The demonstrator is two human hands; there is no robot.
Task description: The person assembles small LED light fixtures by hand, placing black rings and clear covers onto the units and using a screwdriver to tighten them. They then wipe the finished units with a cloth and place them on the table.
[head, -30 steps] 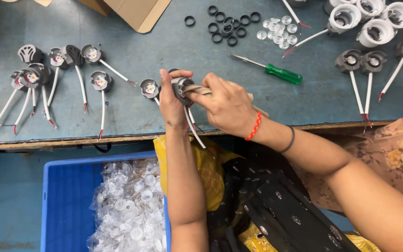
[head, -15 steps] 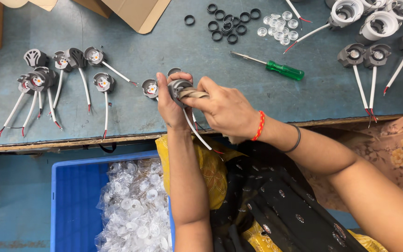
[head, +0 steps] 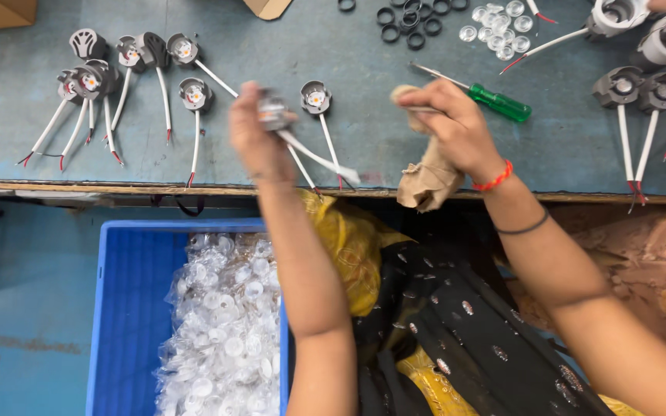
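Crate [head: 113, 308] below table [head: 364, 154] edge.

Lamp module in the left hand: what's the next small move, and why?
Probably set the lamp module down beside the wired units lying on the table. The left hand holds it apart from the right hand, whose tan cloth is off it.
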